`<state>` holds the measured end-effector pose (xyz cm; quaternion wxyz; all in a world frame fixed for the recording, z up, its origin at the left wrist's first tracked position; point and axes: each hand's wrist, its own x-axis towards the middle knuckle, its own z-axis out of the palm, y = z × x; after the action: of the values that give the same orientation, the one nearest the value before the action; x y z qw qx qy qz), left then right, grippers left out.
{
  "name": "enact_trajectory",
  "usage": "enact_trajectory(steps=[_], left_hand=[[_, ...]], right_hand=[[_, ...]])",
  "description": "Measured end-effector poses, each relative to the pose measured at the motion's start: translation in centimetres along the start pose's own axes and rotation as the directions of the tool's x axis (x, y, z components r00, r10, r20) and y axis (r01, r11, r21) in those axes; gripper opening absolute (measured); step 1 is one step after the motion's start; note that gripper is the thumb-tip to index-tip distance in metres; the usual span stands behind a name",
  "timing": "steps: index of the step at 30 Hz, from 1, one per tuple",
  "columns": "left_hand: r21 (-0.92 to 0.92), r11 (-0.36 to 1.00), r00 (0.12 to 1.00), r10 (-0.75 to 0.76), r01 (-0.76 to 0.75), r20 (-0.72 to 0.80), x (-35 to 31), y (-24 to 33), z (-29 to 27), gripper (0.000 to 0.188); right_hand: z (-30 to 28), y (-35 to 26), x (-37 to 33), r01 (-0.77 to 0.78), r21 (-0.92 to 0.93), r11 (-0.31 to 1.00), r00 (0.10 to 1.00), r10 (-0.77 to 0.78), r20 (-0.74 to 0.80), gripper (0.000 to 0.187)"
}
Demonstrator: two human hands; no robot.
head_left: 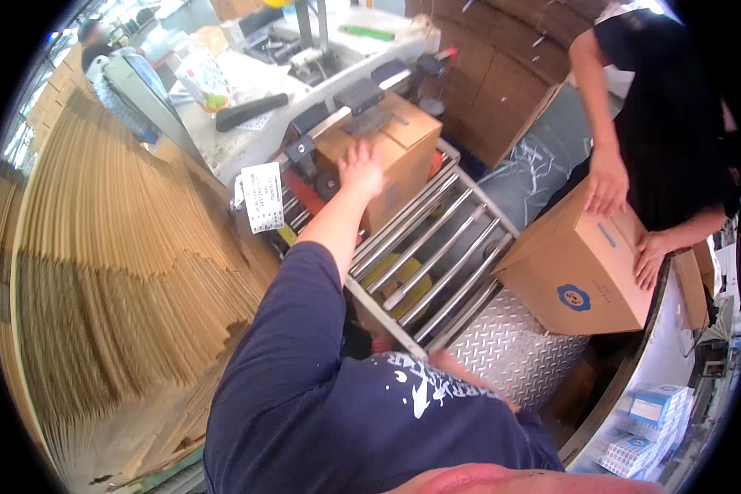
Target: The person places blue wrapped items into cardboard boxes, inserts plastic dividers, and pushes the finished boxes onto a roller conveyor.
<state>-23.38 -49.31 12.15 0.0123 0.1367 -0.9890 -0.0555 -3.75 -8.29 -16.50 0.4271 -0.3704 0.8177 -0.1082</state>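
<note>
A brown cardboard carton (413, 165) sits at the far end of the roller conveyor, against the carton sealing machine (359, 97). My left hand (362, 170) lies on its near upper part, fingers stretched forward over the cardboard. Of my right arm only a strip of skin (469, 372) shows beside my dark shirt, low by the conveyor's near end; the fingers are blurred and mostly hidden. To the right, a co-worker's two hands (608, 183) hold a larger carton (564, 276) with a blue round emblem, tilted above the metal plate.
Steel rollers (436, 255) run between me and the machine. Tall stacks of flattened cardboard (115, 272) fill the left. A patterned metal plate (510, 350) lies right of the rollers. Blue-and-white boxes (646, 432) sit on the right-hand table. A printed white label sheet (262, 198) hangs by the machine.
</note>
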Motion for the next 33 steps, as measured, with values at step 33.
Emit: enact_trajectory(steps=[33], left_hand=[[0.416,0.103,-0.088,0.905,-0.904,-0.416,-48.4,32.1,-28.7,0.036]], right_hand=[[-11.4,-14.6,-43.5,0.716,0.578,0.393,0.637,-0.026,-0.771,0.040]])
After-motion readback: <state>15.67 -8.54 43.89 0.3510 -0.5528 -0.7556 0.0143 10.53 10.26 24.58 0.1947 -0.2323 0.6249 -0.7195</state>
